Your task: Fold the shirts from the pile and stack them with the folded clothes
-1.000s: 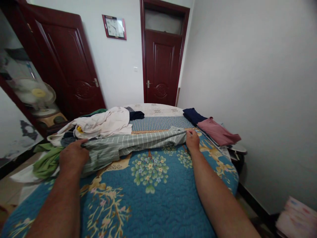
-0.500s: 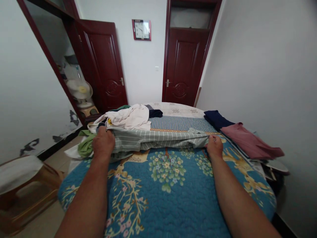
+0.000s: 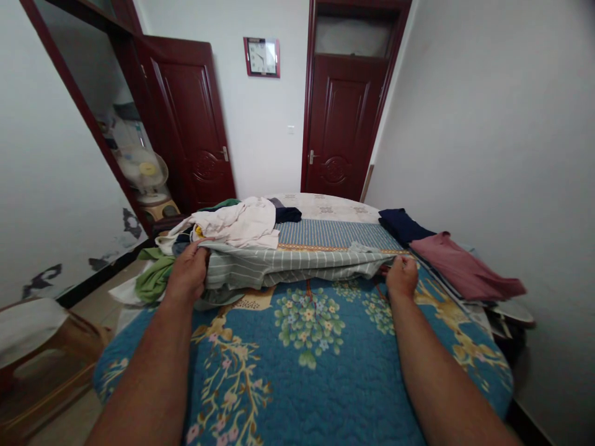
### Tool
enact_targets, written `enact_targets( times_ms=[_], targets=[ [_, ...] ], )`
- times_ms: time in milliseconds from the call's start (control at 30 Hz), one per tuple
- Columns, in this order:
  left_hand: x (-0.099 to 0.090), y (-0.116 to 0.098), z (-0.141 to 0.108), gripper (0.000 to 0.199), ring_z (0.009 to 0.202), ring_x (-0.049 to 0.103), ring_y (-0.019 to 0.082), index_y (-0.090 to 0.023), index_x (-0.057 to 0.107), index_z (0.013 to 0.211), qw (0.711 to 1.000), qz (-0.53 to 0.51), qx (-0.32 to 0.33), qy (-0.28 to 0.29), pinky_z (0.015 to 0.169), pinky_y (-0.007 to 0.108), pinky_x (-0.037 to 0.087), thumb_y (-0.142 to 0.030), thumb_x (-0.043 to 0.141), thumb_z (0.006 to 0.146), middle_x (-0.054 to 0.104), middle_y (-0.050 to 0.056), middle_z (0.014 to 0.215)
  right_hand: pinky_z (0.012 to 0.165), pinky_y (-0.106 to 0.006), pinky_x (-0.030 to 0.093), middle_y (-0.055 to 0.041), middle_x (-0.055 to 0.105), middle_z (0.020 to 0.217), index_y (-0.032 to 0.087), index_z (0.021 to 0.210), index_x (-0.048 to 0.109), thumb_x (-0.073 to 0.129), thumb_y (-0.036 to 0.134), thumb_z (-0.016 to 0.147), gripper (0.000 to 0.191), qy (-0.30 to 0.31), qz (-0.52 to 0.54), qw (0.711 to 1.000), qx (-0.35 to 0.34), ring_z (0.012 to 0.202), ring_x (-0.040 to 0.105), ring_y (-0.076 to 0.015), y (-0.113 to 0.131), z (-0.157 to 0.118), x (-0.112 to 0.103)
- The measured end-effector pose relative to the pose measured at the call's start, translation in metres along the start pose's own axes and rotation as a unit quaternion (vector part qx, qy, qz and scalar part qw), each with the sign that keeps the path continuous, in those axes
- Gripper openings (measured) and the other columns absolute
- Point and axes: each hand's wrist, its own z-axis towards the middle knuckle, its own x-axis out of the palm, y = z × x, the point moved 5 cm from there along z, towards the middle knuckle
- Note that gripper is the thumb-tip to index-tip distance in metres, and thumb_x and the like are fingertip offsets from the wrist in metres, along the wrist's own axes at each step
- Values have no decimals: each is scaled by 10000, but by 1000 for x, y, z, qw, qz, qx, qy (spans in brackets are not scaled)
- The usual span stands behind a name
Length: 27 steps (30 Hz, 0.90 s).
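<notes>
A grey-green garment with white stripes (image 3: 297,263) is stretched sideways between my hands, above the quilted blue cover of the table. Its left end is gripped by my left hand (image 3: 188,272), whose fingers are closed on the cloth. My right hand (image 3: 401,277) pinches the other end. Part of the garment sags below my left hand and rests on the cover. What kind of garment it is, I cannot tell. Just behind it lies a heap with a pale pink garment (image 3: 246,220) on top, and a green cloth (image 3: 155,275) lies left of my left hand.
Folded clothes, a pink one (image 3: 465,263) and a navy one (image 3: 404,224), are stacked at the table's right edge. The blue floral cover (image 3: 316,396) spreads over the table's near part. A stool (image 3: 41,347) stands at the left, and a fan (image 3: 144,170) by the doorway.
Both hands keep hold of the striped garment, which stays stretched. My left hand has shifted slightly left and opened its thumb a little along the edge. The whole view has moved slightly.
</notes>
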Motion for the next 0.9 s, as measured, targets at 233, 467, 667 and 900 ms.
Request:
enact_targets(
  times_ms=[233, 467, 667, 900],
  targets=[
    [15, -2, -7, 603, 769, 725, 214, -173, 713, 1324, 961, -256, -98, 21, 700, 296, 597, -406, 695, 768, 770, 31, 883, 838, -398, 522, -142, 736, 1040, 166, 1101, 700, 485, 518, 919, 451, -13, -27, 999, -19, 926, 667, -290, -1, 0, 0],
    [29, 1, -10, 537, 877, 746, 247, -160, 748, 1211, 940, -316, -126, 15, 779, 355, 635, -496, 606, 818, 779, 61, 957, 703, -365, 505, -106, 731, 917, 159, 1153, 699, 494, 523, 925, 476, 21, -19, 1000, 0, 718, 643, -247, -12, 2, 9],
    [29, -7, -22, 502, 743, 697, 211, -173, 780, 1166, 970, -204, -105, -81, 630, 311, 589, -406, 680, 734, 764, 33, 894, 859, -394, 497, -124, 747, 997, 179, 1085, 705, 470, 534, 917, 457, 37, -66, 997, -33, 924, 662, -292, -4, -3, 11],
    [29, -17, -32, 511, 508, 530, 164, -267, 802, 1249, 995, -34, -66, -64, 430, 252, 375, -365, 663, 768, 667, -12, 692, 906, -378, 494, -127, 770, 1046, 185, 1086, 730, 476, 502, 913, 442, 108, -74, 990, -51, 995, 673, -292, 10, -10, 21]
  ],
)
